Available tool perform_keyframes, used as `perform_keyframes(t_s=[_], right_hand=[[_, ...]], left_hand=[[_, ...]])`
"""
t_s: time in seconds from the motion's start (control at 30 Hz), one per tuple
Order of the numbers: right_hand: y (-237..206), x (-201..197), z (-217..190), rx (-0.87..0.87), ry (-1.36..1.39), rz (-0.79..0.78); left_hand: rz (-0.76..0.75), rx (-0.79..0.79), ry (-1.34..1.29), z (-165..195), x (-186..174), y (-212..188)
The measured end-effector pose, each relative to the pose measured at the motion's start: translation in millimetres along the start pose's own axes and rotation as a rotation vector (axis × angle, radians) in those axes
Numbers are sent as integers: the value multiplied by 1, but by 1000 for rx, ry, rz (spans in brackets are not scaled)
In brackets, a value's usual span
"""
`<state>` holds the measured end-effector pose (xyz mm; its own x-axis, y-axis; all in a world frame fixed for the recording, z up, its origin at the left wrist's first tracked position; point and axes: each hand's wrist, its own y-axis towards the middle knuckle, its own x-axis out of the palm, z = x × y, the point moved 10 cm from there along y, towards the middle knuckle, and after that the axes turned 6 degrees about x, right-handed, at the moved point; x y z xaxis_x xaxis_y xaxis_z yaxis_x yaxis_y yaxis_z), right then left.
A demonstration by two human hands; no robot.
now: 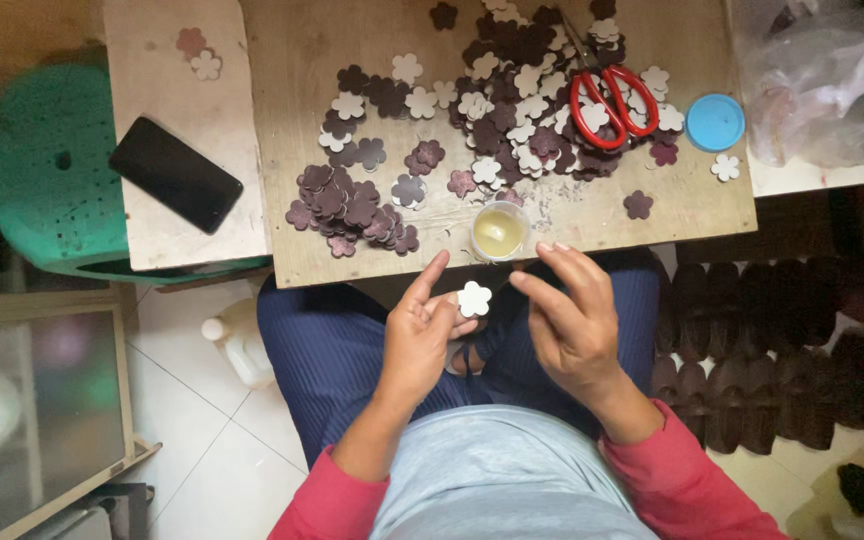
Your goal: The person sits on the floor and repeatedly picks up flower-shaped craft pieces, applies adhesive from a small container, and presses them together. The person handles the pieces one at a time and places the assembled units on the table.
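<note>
A white flower-shaped cutout (473,298) is held over the lap, just below the near edge of the wooden board (302,60), pinched at its left petals between the fingers of the left hand (420,335); the left thumb is raised and the other fingers are curled in under the piece. The right hand (572,320) is beside it, holding nothing, fingers spread and half-curled, the fingertips just short of the cutout's right side.

Just above, on the board's near edge, a small clear cup of yellowish liquid (498,232) is set, likely glue. For the step to be done well, the cutout should be kept flat and gripped only at the edge, so the face stays clean, and the cup should be reached without being knocked.

Further out, a pile of dark maroon flower cutouts (352,208) is stacked left of the cup, and a mixed white and maroon heap (512,110) lies behind, with red-handled scissors (607,105) on it. A blue round lid (714,122) sits right, a black phone (175,173) left.
</note>
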<state>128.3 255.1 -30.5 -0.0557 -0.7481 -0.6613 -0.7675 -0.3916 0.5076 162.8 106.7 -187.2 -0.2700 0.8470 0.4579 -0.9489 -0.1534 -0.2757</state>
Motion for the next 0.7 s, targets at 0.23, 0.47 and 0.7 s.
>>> perform_keyframes(t_s=[0.23, 0.47, 0.7], right_hand=[[-7, 10, 6, -108, 236, -29], [-15, 3, 23, 1, 275, 35], [-28, -9, 54, 291, 283, 107]], left_hand=[[-64, -142, 10, -15, 6, 1], [-48, -157, 258, -3, 2, 19], [188, 712, 1383, 137, 3, 97]])
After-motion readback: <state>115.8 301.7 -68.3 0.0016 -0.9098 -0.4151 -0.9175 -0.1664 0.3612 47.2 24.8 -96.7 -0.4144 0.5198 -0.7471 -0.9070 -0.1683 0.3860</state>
